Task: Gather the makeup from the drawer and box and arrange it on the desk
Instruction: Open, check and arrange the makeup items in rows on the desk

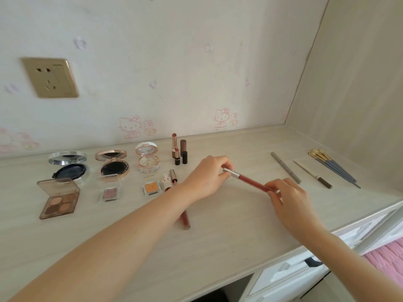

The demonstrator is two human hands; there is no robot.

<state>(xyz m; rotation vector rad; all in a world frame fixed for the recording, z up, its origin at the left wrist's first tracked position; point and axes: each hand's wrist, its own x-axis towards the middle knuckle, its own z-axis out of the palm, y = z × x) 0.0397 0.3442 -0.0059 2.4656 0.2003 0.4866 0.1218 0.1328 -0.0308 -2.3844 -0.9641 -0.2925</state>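
Looks like a home bedroom w/ a dressing corner: pale wallpaper (pixel 174 62) printed w/ pink cartoon cats (pixel 130 126), a gold wall socket (pixel 50 77), and a light wood-look worktop (pixel 229 214) fitted into the corner. White drawers (pixel 290 273) sit under it, w/ pink fabric (pixel 386 258) at lower right. Makeup in rows, i.e. open compacts (pixel 69 165), eyeshadow palette (pixel 58 199), lipsticks (pixel 178 152), brushes (pixel 333 168), makes it a vanity spot.

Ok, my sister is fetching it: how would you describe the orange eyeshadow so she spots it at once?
On the desk, three open compacts line the wall. In front of the rightmost, the white compact, lies the orange eyeshadow in a small clear square case. The pink eyeshadow to its left has a similar case, but only this pan is orange.
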